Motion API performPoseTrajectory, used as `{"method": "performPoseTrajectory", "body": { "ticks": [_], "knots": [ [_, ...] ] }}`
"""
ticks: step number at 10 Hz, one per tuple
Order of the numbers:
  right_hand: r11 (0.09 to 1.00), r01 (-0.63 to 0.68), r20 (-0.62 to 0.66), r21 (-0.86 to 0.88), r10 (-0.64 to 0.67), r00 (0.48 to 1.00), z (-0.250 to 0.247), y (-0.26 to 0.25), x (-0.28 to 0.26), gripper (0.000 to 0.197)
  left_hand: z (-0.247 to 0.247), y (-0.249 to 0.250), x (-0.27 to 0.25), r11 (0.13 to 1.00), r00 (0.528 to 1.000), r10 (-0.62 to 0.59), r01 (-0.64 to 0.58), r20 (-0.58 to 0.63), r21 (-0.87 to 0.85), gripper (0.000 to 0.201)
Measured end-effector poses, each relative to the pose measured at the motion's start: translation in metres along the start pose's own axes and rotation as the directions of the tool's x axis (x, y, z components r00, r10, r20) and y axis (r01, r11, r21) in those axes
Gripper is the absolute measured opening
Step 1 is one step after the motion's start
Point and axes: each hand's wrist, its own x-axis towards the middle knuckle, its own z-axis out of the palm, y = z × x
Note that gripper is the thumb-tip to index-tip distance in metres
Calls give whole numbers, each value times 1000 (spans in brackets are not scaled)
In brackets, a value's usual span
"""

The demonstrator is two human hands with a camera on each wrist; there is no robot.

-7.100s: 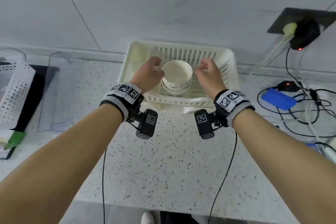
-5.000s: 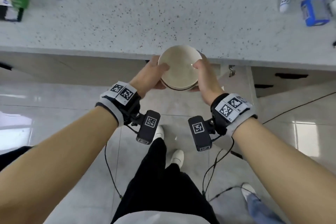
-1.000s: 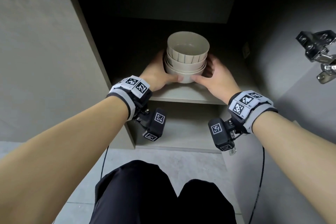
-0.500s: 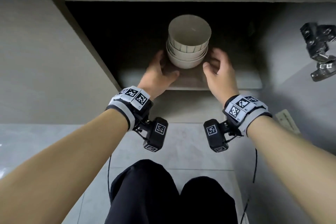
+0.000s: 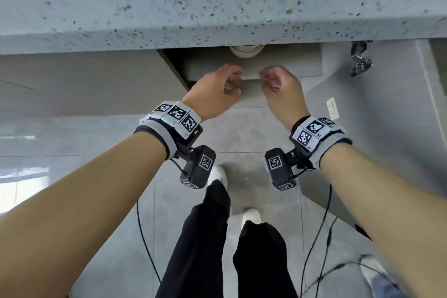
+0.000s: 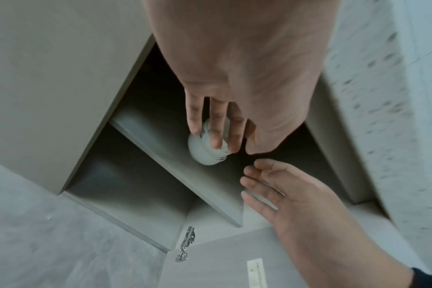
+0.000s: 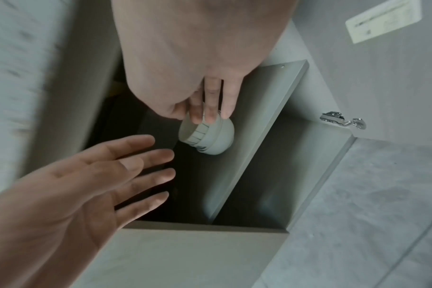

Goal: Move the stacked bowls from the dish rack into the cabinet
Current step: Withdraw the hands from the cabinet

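The stack of pale bowls [image 7: 210,136] stands upright on the upper shelf [image 5: 290,65] inside the cabinet. In the head view the countertop edge hides all but its base [image 5: 246,52]. My left hand [image 5: 229,82] and right hand [image 5: 271,80] hang side by side in front of the shelf's edge, clear of the bowls and holding nothing. The left wrist view shows my left fingers [image 6: 215,128] relaxed and nearly straight in front of the bowls [image 6: 200,154]. My right fingers [image 7: 211,105] look the same in the right wrist view.
The speckled countertop [image 5: 217,2] juts out above the cabinet opening. The cabinet door stands open on the right, its metal hinge [image 5: 360,60] sticking out. A lower shelf compartment [image 6: 136,185] lies below. My legs, white shoes and trailing cables [image 5: 314,237] are on the tiled floor.
Both hands have let go of the bowl stack and drawn back out of the cabinet. The view has risen, so the countertop now covers most of the bowls.
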Motion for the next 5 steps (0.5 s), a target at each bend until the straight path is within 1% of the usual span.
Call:
{"method": "performPoseTrajectory", "body": {
  "ticks": [1,2,3,4,5],
  "knots": [
    [1000,-20,11,-1,20,1000,-12,-37,-25,21,-29,28,-24,1000,1000,3,-3,28,-1,40],
    [999,-47,16,12,46,999,-26,-78,-49,19,-62,58,-51,997,1000,5,-3,30,-81,36],
    [999,-53,15,3,52,999,-49,-121,-75,17,-94,89,-78,988,998,15,-5,62,-156,33],
    [998,-65,14,11,65,998,-82,-158,-95,18,-126,114,-93,979,999,-9,17,40,-203,32],
    [983,-183,-8,-1,183,983,-118,-173,-129,18,-145,121,-120,974,997,-64,74,51,-214,31]
  ]
}}
